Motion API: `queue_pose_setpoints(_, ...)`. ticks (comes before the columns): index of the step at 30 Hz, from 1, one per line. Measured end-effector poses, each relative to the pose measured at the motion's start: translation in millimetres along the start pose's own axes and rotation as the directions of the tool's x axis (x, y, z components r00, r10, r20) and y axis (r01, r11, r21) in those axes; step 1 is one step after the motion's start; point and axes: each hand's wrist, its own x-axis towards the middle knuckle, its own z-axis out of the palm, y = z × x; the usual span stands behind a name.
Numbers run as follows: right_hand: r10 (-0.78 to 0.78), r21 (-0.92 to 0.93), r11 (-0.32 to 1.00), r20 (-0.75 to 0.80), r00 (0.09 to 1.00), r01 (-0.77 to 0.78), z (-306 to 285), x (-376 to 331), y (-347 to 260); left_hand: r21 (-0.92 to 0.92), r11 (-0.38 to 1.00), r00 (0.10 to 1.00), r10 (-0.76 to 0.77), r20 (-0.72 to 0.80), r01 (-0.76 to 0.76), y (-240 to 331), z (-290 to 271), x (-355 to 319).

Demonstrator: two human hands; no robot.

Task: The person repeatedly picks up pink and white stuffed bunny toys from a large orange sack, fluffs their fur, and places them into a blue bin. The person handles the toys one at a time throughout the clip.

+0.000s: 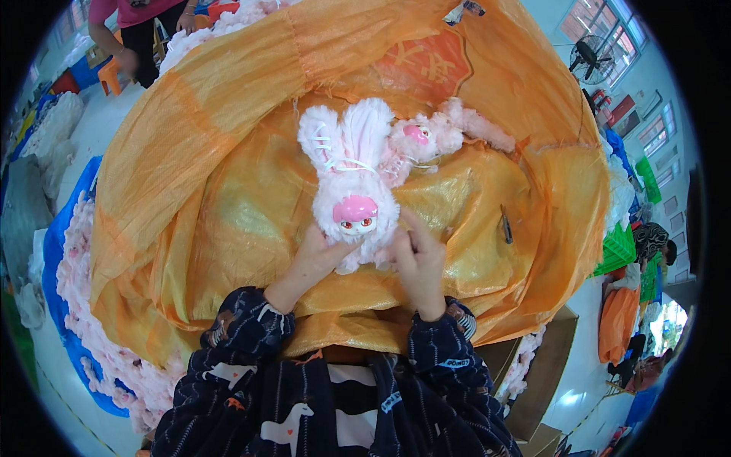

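Observation:
A fluffy pale pink plush rabbit doll lies on an orange woven sheet, its long ears pointing away from me. It has a pink glossy fringe, a small face with red eyes and a white cord tied around the base of the ears. My left hand grips its lower left side, the thumb pressed in just below the face. My right hand is at its lower right side with bent fingers at the fur; their tips are partly hidden. Touching the doll's ears, a second pink plush doll lies behind on the right.
Small dark scissors or snips lie on the orange sheet to the right. Pink fluffy pieces fill a blue-edged heap at left. An open cardboard box stands at lower right. Another person stands at the far left.

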Motion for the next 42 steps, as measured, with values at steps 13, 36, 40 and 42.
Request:
queue_pose_setpoints(13, -0.409, -0.508, 0.552, 0.525, 0.746, 0.661, -17, -5, 1, -0.171, 0.982, 0.995, -0.093, -0.035, 0.086, 8, -8, 7)
queue_pose_setpoints(36, 0.374, 0.36, 0.827, 0.224, 0.9, -0.433, 0, 3, 23, -0.156, 0.983, 0.992, 0.082, -0.1, -0.097, 1, -7, -1)
queue_pose_setpoints(40, 0.363, 0.491, 0.633, 0.493, 0.79, -0.598, 3, -4, 10, -0.294, 0.955, 0.999, -0.014, 0.033, 0.023, 6, -9, -9)
queue_pose_setpoints(42, 0.362, 0.508, 0.596, 0.521, 0.773, -0.622, 13, -11, 17, -0.078, 0.989, 0.992, 0.127, 0.008, -0.126, 15, -9, -5)
